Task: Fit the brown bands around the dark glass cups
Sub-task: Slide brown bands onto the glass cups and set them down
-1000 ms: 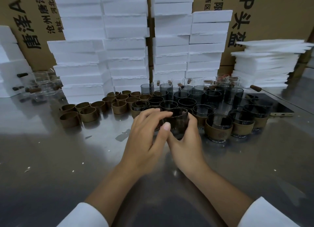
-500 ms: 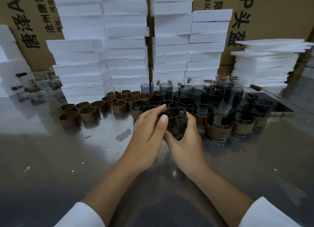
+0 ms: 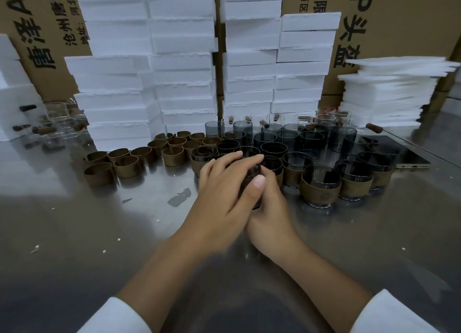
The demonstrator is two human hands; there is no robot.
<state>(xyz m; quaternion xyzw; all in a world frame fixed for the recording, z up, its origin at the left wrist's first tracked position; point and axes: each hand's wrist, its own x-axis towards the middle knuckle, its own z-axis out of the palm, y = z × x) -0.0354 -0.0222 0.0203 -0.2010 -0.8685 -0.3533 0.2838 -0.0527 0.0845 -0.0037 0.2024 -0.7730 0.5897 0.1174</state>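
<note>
A dark glass cup (image 3: 252, 178) sits between both hands just above the steel table (image 3: 74, 233), mostly hidden. My left hand (image 3: 224, 198) wraps over its top and near side, thumb up against the glass. My right hand (image 3: 270, 215) cups it from below and the right. Whether a band is on this cup cannot be seen. Loose brown bands (image 3: 126, 166) lie in a row to the left. Cups wearing bands (image 3: 320, 186) stand to the right, with bare dark cups (image 3: 287, 138) behind them.
Tall stacks of white foam boxes (image 3: 179, 65) and cardboard cartons (image 3: 389, 20) wall off the back. Thin foam sheets (image 3: 389, 93) pile at the right. Clear glasses (image 3: 57, 125) stand at far left. A dark phone (image 3: 409, 155) lies right of the cups.
My left hand has slid further over the top of the cup, covering most of it. The cup has stayed in the same spot, and my right hand has barely moved.
</note>
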